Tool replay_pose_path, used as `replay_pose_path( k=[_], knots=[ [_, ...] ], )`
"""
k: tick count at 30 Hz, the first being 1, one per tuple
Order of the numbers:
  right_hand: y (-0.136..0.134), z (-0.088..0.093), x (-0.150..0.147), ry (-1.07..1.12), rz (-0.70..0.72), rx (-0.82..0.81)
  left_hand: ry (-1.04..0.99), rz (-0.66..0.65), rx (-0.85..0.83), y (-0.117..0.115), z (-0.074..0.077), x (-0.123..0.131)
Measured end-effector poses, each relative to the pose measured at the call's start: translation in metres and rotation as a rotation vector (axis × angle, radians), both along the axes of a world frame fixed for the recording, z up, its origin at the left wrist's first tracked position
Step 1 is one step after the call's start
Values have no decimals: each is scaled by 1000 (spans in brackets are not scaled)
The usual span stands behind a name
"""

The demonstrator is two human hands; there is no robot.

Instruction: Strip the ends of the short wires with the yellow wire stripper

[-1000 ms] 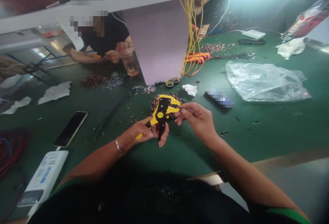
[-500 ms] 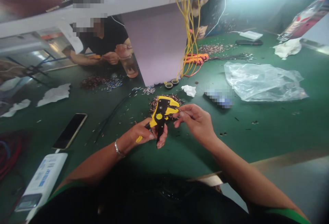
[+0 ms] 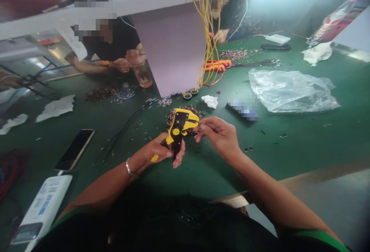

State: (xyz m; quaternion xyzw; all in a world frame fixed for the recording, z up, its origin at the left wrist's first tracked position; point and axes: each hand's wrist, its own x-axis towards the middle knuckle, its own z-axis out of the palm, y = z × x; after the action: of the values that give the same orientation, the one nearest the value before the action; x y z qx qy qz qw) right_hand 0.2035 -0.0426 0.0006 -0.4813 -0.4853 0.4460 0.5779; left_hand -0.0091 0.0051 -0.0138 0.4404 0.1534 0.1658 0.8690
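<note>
Left grip (image 3: 158,146) was wrapped round the yellow-black stripper (image 3: 176,131) by its handles, head jutting out beyond the hand. Right grip (image 3: 221,133) pinched a thin dark piece (image 3: 199,123) at the stripper's mouth. Bits pile (image 3: 197,111) lay just behind on green desk (image 3: 202,175); bottle (image 3: 142,74) farther.

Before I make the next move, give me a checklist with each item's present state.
1. Left hand secure on the yellow-and-black, flat-bodied hand tool: ok, wrapped around its handles.
2. Right hand at the tool's tip: ok, fingertips right beside it.
3. A piece seated in the tool's jaws: cannot tell, too small to make out.
4. Area around the tool free of loose bits: not ok, a heap of small copper-coloured and dark pieces lies behind it.
5. Crumpled clear plastic bag apart from both hands: ok, off to the right.
</note>
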Motion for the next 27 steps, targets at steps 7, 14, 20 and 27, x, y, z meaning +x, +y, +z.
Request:
replay_pose_path(
  k=[7, 14, 20, 27],
  knots=[
    [4, -1, 3, 20, 3, 3, 18, 46, 27, -5, 2, 2],
    [8, -1, 5, 65, 0, -4, 37, 115, 89, -12, 1, 4],
    [14, -4, 8, 118, 29, -47, 98, 182, 180, -21, 8, 10],
    [19, -8, 11, 150, 67, -97, 185, 226, 171, -21, 5, 12]
  ],
)
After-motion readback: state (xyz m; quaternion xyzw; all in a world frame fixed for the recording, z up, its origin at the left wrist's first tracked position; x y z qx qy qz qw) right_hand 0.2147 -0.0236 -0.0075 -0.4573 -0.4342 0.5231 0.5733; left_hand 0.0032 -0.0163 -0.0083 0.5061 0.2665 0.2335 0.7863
